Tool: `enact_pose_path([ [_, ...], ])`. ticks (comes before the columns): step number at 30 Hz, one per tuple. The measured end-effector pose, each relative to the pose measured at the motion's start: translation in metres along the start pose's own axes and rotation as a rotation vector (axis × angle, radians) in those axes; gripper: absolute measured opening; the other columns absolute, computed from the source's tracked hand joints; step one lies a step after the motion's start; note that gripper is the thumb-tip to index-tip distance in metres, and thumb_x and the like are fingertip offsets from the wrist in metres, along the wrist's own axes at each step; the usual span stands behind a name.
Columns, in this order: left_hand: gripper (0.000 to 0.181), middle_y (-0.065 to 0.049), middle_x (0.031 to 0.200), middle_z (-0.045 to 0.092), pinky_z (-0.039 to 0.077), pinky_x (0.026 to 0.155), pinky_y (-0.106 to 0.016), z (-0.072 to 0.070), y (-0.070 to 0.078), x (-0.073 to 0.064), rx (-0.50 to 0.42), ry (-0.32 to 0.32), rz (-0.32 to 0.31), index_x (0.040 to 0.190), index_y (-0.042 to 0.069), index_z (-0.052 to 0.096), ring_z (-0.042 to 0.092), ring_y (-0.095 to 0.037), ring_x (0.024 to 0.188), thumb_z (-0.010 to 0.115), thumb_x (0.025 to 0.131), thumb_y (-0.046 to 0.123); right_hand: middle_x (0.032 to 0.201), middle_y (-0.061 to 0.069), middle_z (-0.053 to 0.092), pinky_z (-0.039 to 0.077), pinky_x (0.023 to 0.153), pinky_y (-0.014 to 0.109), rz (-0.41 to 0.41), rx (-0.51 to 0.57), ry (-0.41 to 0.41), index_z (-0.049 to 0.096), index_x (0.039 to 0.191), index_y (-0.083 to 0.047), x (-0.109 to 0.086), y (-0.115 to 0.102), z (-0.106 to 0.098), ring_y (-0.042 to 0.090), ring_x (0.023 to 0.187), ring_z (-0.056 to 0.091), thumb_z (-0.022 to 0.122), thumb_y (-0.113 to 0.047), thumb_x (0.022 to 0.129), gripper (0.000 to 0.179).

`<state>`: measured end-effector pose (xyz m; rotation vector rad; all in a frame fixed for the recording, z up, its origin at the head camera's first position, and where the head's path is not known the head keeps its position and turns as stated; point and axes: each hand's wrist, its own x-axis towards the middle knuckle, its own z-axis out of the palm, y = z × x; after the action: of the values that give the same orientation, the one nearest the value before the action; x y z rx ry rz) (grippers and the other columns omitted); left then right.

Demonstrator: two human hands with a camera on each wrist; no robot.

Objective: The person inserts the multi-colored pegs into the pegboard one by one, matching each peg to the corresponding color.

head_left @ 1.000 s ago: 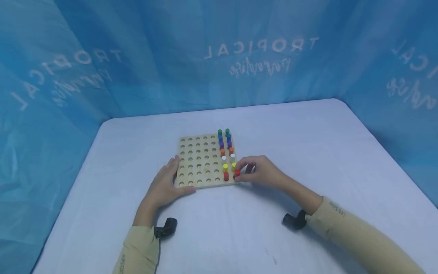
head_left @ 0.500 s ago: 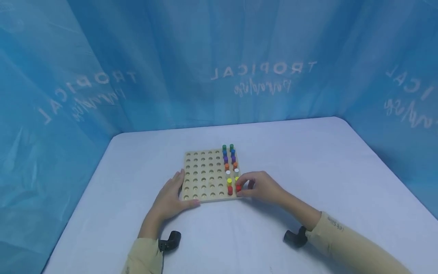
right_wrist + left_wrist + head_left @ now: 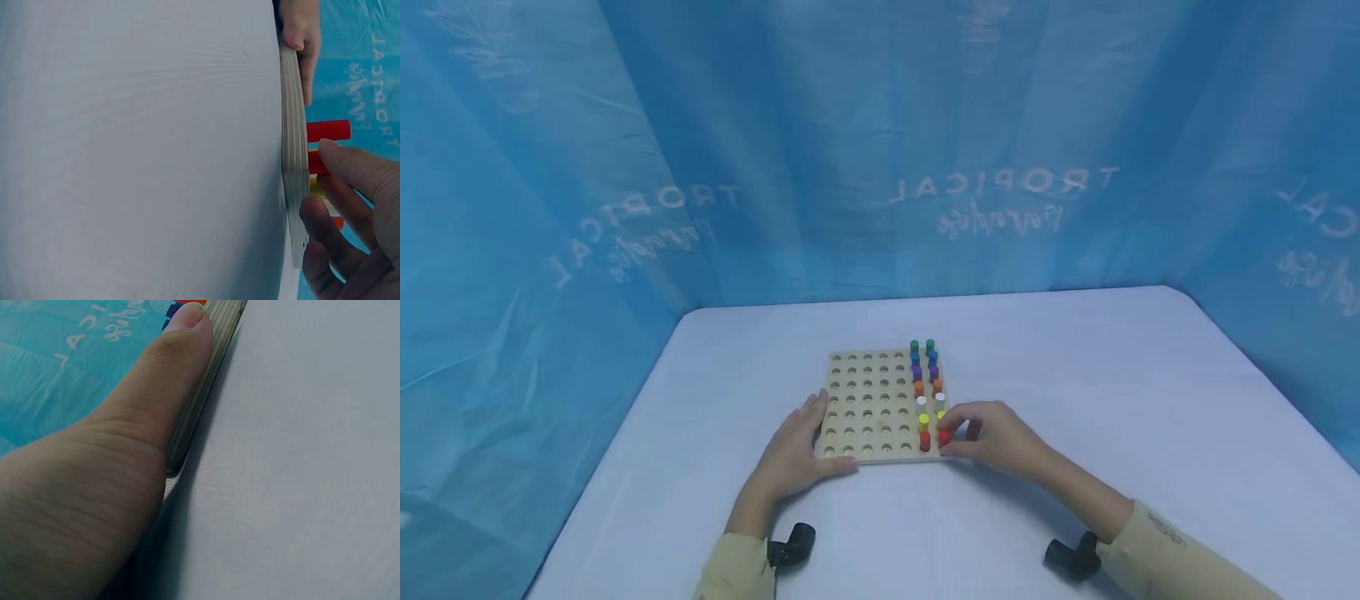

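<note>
A square wooden pegboard [image 3: 876, 406] with rows of round holes lies on the white table. Two columns of pegs, coloured green through red, stand along its right side. With thumb and forefinger, my right hand [image 3: 996, 435] pinches a red peg [image 3: 317, 162] at the near right corner; the peg stands in the board, its lower end partly covered by fingers. Beside it is another red peg [image 3: 328, 130], upright and untouched. My left hand [image 3: 792, 454] rests against the near left corner, fingers fairly straight along the left edge and thumb along the front edge.
Yellow [image 3: 923, 422], white [image 3: 921, 403], orange, purple, blue and green pegs stand behind the red ones. The remaining columns are bare holes. A blue printed curtain [image 3: 850, 250] hangs around the back and sides of the table. Black cameras [image 3: 793, 546] are strapped to both wrists.
The red peg in my right hand has gone from leaning at the corner hole to upright in it. My left hand keeps its place on the board. The head view has tilted up.
</note>
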<state>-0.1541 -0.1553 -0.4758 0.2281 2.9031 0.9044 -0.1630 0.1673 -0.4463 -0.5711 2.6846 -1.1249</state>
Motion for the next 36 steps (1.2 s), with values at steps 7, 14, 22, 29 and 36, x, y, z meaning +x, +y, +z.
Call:
enact_pose_path([
  [7, 0.128, -0.004, 0.167, 0.019, 0.018, 0.125, -0.055, 0.003, 0.006, 0.005, -0.008, -0.006, -0.003, 0.16, 0.022, 0.015, 0.018, -0.033, 0.154, 0.077, 0.062, 0.076, 0.095, -0.014, 0.072, 0.051, 0.054, 0.022, 0.011, -0.004, 0.015, 0.074, 0.096, -0.031, -0.004, 0.003, -0.005, 0.01, 0.073, 0.06, 0.086, -0.022, 0.076, 0.025],
  [14, 0.126, -0.004, 0.167, 0.019, 0.018, 0.125, -0.055, 0.003, 0.011, 0.005, -0.004, -0.018, 0.001, 0.16, 0.021, 0.016, 0.018, -0.034, 0.154, 0.078, 0.064, 0.073, 0.096, -0.013, 0.073, 0.052, 0.055, 0.022, 0.0, -0.02, 0.014, 0.075, 0.098, -0.029, -0.008, 0.008, -0.008, 0.008, 0.073, 0.061, 0.085, -0.024, 0.077, 0.025],
  [22, 0.126, -0.003, 0.167, 0.02, 0.018, 0.125, -0.055, 0.005, 0.014, 0.004, 0.002, -0.02, -0.008, 0.16, 0.02, 0.017, 0.018, -0.032, 0.154, 0.077, 0.064, 0.075, 0.096, -0.015, 0.073, 0.051, 0.056, 0.021, -0.003, -0.071, 0.003, 0.075, 0.099, -0.03, -0.009, 0.01, -0.011, 0.007, 0.074, 0.06, 0.085, -0.027, 0.077, 0.025],
  [29, 0.126, -0.002, 0.167, 0.02, 0.018, 0.125, -0.054, 0.001, 0.01, -0.004, 0.001, -0.001, -0.041, 0.16, 0.021, 0.017, 0.018, -0.03, 0.155, 0.077, 0.063, 0.075, 0.094, -0.015, 0.073, 0.051, 0.056, 0.021, -0.039, -0.055, -0.008, 0.075, 0.099, -0.03, -0.003, 0.005, -0.011, 0.006, 0.075, 0.06, 0.085, -0.034, 0.076, 0.025],
  [36, 0.126, -0.001, 0.167, 0.02, 0.019, 0.125, -0.054, -0.001, 0.01, -0.005, 0.004, 0.002, -0.047, 0.16, 0.022, 0.016, 0.018, -0.03, 0.154, 0.078, 0.063, 0.073, 0.093, -0.017, 0.073, 0.051, 0.057, 0.02, -0.074, -0.066, -0.014, 0.075, 0.098, -0.03, -0.003, 0.003, -0.009, 0.003, 0.075, 0.06, 0.085, -0.034, 0.077, 0.023],
])
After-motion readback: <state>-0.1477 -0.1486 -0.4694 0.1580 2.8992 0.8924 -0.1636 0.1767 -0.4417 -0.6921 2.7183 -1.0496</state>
